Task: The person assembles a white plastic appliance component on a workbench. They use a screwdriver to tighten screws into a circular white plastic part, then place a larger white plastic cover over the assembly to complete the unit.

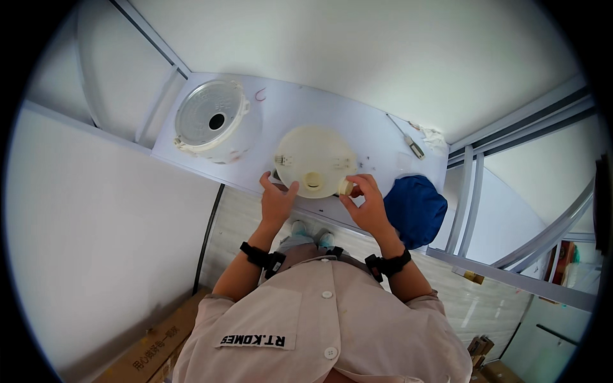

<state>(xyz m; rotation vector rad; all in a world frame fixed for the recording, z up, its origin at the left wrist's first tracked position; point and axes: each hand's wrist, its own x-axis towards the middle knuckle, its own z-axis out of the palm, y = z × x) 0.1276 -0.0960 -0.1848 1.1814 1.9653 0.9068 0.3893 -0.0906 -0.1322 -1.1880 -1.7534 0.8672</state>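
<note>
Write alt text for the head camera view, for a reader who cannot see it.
Seen from above, a person's left hand steadies a round cream plastic cover on a white workbench while the right hand pinches a small cream cap at its rim. A white lidded housing sits at far left, a screwdriver and blue cloth cap to the right.

Bare tabletop (377, 137) lies open at twelve to two o'clock of the cream round lid (316, 159), whereas the white ribbed cover (212, 121) blocks ten o'clock, a screwdriver (408, 142) and crumpled rag (434, 136) crowd the far right corner, and a blue cap (415, 209) obstructs four o'clock.
</note>
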